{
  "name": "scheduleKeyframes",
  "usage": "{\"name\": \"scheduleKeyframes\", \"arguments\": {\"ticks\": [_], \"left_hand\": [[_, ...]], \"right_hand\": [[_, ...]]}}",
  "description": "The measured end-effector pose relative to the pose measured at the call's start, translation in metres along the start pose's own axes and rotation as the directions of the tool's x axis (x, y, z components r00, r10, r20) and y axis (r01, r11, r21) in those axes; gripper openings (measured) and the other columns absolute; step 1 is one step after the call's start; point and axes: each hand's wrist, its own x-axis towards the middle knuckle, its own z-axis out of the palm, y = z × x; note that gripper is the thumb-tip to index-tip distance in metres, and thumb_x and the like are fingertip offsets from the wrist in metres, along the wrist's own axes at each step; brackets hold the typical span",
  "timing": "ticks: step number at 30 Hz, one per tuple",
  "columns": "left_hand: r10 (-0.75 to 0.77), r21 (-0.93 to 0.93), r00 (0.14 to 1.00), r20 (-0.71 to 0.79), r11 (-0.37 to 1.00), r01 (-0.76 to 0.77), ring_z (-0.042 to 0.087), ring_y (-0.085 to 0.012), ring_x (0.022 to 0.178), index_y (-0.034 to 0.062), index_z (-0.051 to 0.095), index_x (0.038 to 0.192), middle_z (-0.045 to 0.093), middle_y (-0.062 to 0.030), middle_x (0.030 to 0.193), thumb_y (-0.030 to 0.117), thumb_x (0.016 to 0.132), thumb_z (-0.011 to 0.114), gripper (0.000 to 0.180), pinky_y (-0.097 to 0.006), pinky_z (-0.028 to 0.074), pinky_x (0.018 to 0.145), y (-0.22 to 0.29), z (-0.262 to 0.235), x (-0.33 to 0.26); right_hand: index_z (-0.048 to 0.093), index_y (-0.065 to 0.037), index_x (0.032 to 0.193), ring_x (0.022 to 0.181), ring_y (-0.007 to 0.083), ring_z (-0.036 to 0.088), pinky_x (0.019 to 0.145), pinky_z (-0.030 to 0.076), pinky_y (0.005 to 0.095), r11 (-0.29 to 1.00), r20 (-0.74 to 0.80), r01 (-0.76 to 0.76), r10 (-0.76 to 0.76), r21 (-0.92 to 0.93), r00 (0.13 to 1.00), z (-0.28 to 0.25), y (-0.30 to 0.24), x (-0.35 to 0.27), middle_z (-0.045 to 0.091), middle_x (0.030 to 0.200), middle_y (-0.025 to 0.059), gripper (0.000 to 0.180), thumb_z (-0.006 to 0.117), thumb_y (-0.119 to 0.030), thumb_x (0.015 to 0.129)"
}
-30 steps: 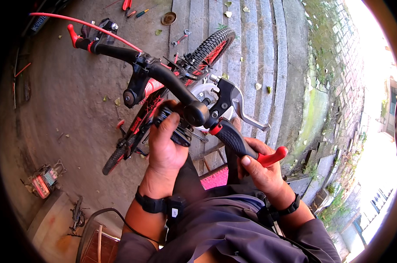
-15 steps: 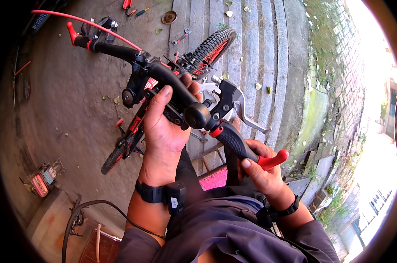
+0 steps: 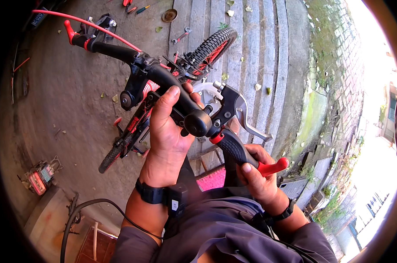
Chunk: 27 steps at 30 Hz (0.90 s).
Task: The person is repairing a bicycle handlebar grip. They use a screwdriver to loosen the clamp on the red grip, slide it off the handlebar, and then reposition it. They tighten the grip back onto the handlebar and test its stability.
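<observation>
Head view. My left hand is wrapped over the black handlebar of a red and black bicycle, just beside the stem. Grip closed on the bar: thumb up along the near side, fingers curled over the top and out of sight behind it. A black watch sits on that wrist.

My right hand holds the right-end handle grip, a black ribbed sleeve with a red end. Grip closed around it: the thumb lies on top, near where black meets red, and the fingers close from below. A dark band is on that wrist.

Between my two hands, on the bar: a round black bell, touching the left thumb side, and next to it the black brake lever clamp with its silver lever, which points away to the right, apart from my fingers.

The bar's far end carries a second red-tipped grip at upper left, with a red cable arching over it. The front wheel with knobby tyre lies beyond the bar, over stone steps. The bicycle frame hangs below the bar, above a concrete floor.

On the floor at top: small hand tools and a round lid. At lower left: a small red device.
</observation>
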Motion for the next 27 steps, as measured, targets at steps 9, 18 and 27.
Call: {"name": "scheduleKeyframes", "arguments": {"ticks": [9,18,27], "left_hand": [[-0.001,0.021,1.000,0.020,1.000,0.001,0.061,-0.0167,0.089,0.0094,0.060,0.112,0.061,-0.0069,0.102,0.026,0.094,0.064,0.025,-0.034,0.050,0.078,-0.004,-0.003,0.000],[0.023,0.042,1.000,0.011,0.999,-0.024,0.061,-0.0163,0.089,0.0095,0.060,0.112,0.061,-0.0067,0.101,0.027,0.094,0.064,0.025,-0.034,0.049,0.076,-0.005,-0.005,0.000],[-0.025,0.033,1.000,0.008,0.999,0.025,0.062,-0.0159,0.088,0.0086,0.058,0.111,0.062,-0.0071,0.101,0.026,0.094,0.063,0.024,-0.033,0.049,0.076,-0.004,-0.003,-0.004]], "right_hand": [[0.052,0.002,0.123,0.060,0.0068,0.047,0.054,0.035,0.0216,0.995,-0.003,-0.014,0.014,0.099,1.000,0.007,0.000,0.004,0.056,0.079,0.0042,0.045,0.066,-0.030,0.094],[0.054,0.002,0.125,0.077,0.0046,0.049,0.068,0.040,0.0212,0.879,0.094,-0.186,0.161,0.439,0.983,0.006,-0.005,-0.001,0.059,0.092,0.0007,0.034,0.063,-0.014,0.097],[0.052,0.007,0.134,0.092,0.0091,0.056,0.081,0.045,0.0249,1.000,0.046,0.007,-0.005,-0.029,0.999,0.003,-0.011,0.005,0.064,0.104,0.0057,0.046,0.065,-0.019,0.098]]}}
